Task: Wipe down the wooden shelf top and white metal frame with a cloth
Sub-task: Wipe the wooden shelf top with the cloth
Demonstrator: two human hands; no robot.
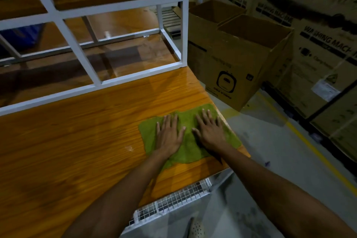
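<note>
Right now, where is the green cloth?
In the head view, the green cloth lies spread at the right end of the wooden shelf top, under the left hand and the right hand.

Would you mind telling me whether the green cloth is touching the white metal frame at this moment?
Apart. The head view shows the green cloth lying flat near the wooden top's right edge, with a broad band of bare wood separating it from the white metal frame.
</note>
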